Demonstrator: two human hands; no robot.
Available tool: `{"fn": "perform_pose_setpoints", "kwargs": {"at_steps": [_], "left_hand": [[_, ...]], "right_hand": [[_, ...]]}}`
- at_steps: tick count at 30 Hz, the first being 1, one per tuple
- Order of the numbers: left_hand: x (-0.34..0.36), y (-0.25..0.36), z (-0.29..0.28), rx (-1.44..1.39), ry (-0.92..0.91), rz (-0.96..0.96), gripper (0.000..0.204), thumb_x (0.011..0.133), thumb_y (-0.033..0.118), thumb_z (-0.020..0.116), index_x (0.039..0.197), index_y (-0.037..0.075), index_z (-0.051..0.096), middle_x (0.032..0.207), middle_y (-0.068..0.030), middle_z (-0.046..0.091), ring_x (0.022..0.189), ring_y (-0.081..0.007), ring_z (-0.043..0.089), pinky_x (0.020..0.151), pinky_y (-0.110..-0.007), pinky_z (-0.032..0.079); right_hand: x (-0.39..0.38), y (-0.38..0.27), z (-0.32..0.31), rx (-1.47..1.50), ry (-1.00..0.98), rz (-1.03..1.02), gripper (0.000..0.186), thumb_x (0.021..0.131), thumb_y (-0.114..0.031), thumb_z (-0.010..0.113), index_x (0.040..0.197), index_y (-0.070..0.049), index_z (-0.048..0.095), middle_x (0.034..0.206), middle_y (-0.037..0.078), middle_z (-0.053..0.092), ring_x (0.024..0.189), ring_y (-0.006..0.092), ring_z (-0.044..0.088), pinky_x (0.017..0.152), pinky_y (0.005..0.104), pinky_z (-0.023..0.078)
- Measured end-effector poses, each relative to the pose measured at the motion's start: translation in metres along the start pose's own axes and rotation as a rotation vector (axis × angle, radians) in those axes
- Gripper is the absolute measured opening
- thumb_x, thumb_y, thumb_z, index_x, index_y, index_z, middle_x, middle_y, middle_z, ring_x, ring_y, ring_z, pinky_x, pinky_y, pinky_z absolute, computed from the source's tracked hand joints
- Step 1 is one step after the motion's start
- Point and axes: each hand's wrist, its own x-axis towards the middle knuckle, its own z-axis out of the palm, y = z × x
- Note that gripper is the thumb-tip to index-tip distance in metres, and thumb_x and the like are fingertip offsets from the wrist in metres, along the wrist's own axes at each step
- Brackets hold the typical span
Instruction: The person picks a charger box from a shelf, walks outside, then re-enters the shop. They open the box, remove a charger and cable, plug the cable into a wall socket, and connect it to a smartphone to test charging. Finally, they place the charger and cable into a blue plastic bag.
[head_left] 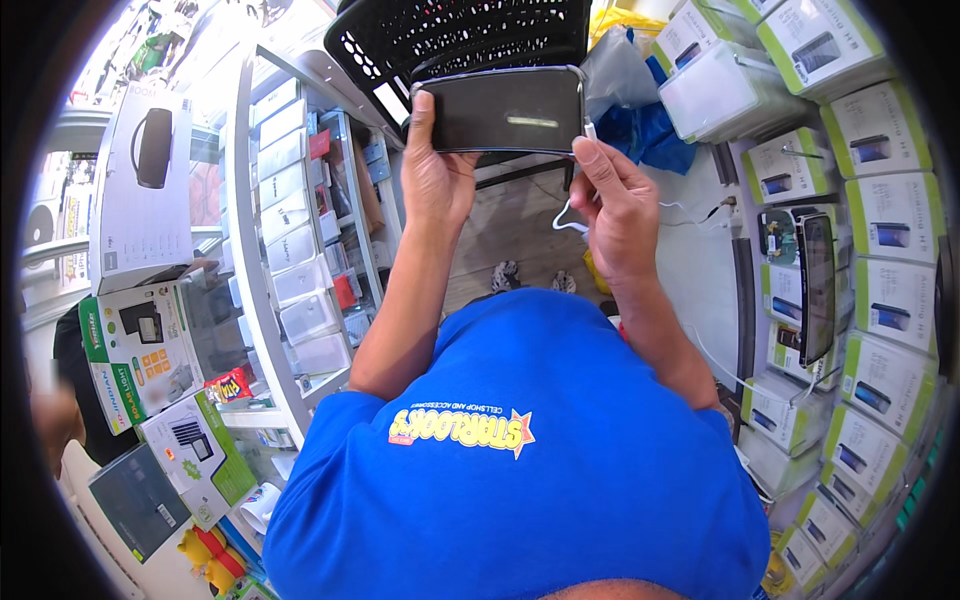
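Note:
A smartphone (490,112) with a dark screen and a clear-edged case lies sideways in my left hand (438,165). My left thumb rests on its left end, and the fingers go behind it out of sight. At the phone's right end, my right hand (618,205) pinches the white plug of a charging cable (590,132) between thumb and fingers. The plug meets the phone's edge; I cannot tell how far in it sits. White cord loops below my right fingers and runs off to the right toward the wall.
A black plastic chair (460,35) stands just beyond the phone. On the left is a glass display case (290,220) with boxed goods, and a speaker box (145,190). Packaged phone accessories (885,235) hang along the right wall. A person's hand (58,420) shows at the far left.

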Motion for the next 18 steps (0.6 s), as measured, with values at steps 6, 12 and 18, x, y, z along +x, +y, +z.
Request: {"fn": "perform_pose_setpoints", "kwargs": {"at_steps": [6,12,18], "left_hand": [[-0.014,-0.001,0.05,-0.117,-0.28,0.255,0.07,0.106,0.061,0.05,0.154,0.011,0.041,0.144,-0.0163,0.054,0.134,-0.0297,0.057,0.107,-0.047,0.054],[0.006,0.015,0.039,-0.296,-0.381,0.122,0.085,0.1,0.079,0.039,0.151,0.011,0.044,0.12,-0.0164,0.065,0.111,-0.0365,0.07,0.098,-0.055,0.058],[0.015,0.008,0.029,-0.358,-0.392,-0.004,0.091,0.096,0.081,0.044,0.146,0.006,0.051,0.121,-0.0192,0.067,0.111,-0.0372,0.068,0.103,-0.057,0.054]], "right_hand": [[-0.003,0.014,0.011,0.228,-0.168,0.224,0.033,0.104,-0.036,0.069,0.109,-0.005,0.077,0.088,0.003,0.072,0.062,0.0053,0.055,0.049,0.0185,0.034],[-0.016,0.004,0.016,-0.417,-0.284,-0.155,0.035,0.107,-0.035,0.065,0.111,-0.002,0.078,0.082,-0.001,0.069,0.064,0.0041,0.045,0.057,0.0218,0.035],[-0.021,-0.004,0.012,-0.461,-0.185,-0.003,0.029,0.107,-0.029,0.067,0.111,-0.002,0.079,0.078,-0.003,0.064,0.073,0.0037,0.05,0.064,0.0222,0.04]]}}
